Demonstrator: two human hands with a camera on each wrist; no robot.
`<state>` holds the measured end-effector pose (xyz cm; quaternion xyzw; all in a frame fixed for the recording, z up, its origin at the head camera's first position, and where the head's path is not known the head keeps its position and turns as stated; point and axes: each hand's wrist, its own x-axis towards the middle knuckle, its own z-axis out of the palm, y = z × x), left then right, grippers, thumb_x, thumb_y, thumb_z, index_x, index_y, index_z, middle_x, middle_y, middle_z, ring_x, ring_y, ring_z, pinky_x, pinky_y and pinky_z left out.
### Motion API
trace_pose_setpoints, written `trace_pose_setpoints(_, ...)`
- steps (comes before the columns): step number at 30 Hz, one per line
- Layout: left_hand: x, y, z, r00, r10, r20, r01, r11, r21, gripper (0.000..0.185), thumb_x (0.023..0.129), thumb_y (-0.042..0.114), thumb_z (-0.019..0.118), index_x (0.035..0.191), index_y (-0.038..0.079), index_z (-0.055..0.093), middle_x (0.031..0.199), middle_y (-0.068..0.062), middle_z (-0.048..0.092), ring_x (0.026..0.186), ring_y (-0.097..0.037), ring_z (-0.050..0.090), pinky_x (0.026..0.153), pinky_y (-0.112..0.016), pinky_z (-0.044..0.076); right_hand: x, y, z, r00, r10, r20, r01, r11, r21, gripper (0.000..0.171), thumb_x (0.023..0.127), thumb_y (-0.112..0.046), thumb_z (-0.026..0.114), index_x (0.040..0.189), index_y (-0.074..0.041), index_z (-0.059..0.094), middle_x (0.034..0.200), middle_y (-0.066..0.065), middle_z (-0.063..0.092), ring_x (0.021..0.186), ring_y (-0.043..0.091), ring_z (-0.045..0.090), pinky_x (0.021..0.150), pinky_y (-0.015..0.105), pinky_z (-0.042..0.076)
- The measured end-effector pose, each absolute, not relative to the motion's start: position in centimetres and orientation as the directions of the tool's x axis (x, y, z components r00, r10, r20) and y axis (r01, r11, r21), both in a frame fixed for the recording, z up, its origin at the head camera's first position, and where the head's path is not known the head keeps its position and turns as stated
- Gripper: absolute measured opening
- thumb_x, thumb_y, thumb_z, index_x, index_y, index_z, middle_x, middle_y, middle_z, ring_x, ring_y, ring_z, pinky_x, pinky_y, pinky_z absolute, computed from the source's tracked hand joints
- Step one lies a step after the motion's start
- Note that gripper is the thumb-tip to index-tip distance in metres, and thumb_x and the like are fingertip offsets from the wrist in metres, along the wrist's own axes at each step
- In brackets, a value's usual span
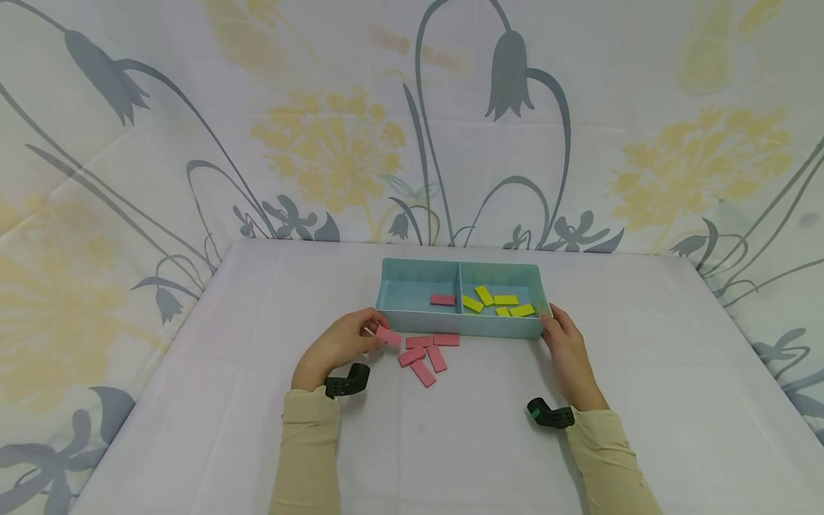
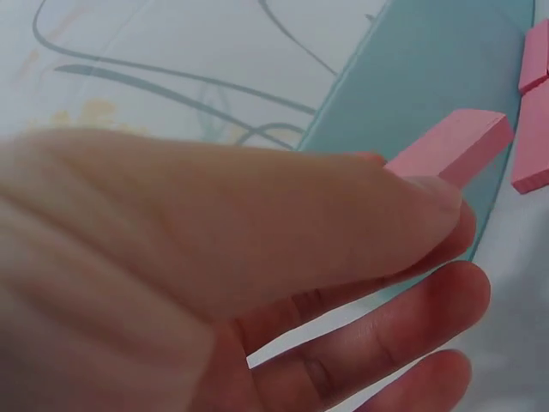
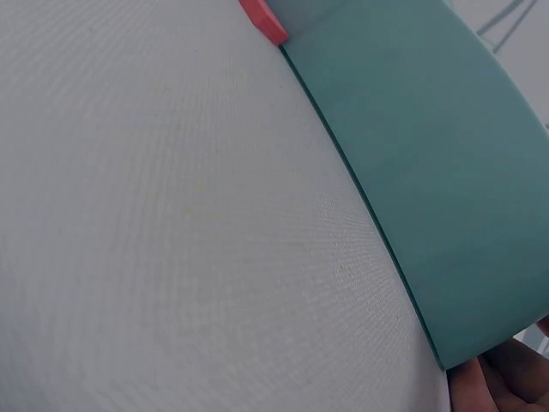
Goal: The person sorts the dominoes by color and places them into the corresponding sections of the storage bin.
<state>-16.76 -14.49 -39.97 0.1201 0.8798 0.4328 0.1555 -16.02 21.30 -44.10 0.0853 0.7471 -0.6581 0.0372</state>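
Note:
My left hand [image 1: 340, 339] pinches a pink rectangular block [image 1: 389, 336] between thumb and fingers, just outside the front left corner of a light-blue two-compartment box [image 1: 412, 320]. In the left wrist view the held block [image 2: 455, 146] sticks out past the thumb, in front of the box wall. My right hand [image 1: 569, 350] holds the box's front right corner, thumb at the front and fingers along the side. The right wrist view shows only part of its fingers [image 3: 506, 378] against the box end. One pink block [image 1: 442, 300] lies in the left compartment, several yellow blocks [image 1: 506, 300] in the right.
Several loose pink blocks [image 1: 423, 373] lie on the white-covered table [image 1: 476, 443] in front of the box, some touching each other. A divider [image 1: 460, 286] separates the compartments. Behind the table hangs a flower-patterned cloth [image 1: 360, 57].

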Motion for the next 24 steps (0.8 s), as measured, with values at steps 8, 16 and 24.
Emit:
trace_pose_setpoints(8, -16.71, -14.39, -39.6, -0.919, 0.371, -0.137, 0.076, 0.507, 0.859, 0.024, 0.083, 0.009, 0.057, 0.106, 0.014, 0.057, 0.094, -0.003, 0.058, 0.078, -0.027, 0.058, 0.071, -0.04, 0.048, -16.04, 21.32, -44.09, -0.984, 0.076, -0.163, 0.171, 0.121, -0.978, 0.067, 0.093, -0.047, 0.035, 0.143, -0.008, 0.013, 0.147, 0.008, 0.013, 0.132, 0.02, 0.02, 0.104, 0.036, 0.023)
trace_pose_setpoints(16, -16.71, -14.23, -39.24, -0.926, 0.363, -0.105, 0.073, 0.446, 0.892, 0.019, 0.089, 0.012, 0.05, 0.107, 0.013, 0.055, 0.094, -0.015, 0.059, 0.081, -0.033, 0.056, 0.072, -0.046, 0.046, -16.12, 21.42, -44.36, -0.984, 0.078, -0.158, 0.167, 0.134, -0.977, 0.068, 0.092, -0.048, 0.035, 0.143, -0.009, 0.013, 0.147, 0.007, 0.013, 0.132, 0.021, 0.02, 0.104, 0.037, 0.023)
trace_pose_setpoints(24, -16.75, -13.95, -38.93, -0.951, 0.298, -0.086, 0.054, 0.433, 0.9, 0.019, 0.088, 0.014, 0.048, 0.106, 0.015, 0.054, 0.094, -0.016, 0.058, 0.08, -0.035, 0.056, 0.07, -0.048, 0.045, -16.2, 21.48, -44.58, -0.985, 0.078, -0.153, 0.163, 0.136, -0.977, 0.068, 0.092, -0.049, 0.035, 0.143, -0.01, 0.014, 0.147, 0.007, 0.014, 0.132, 0.02, 0.021, 0.103, 0.037, 0.024)
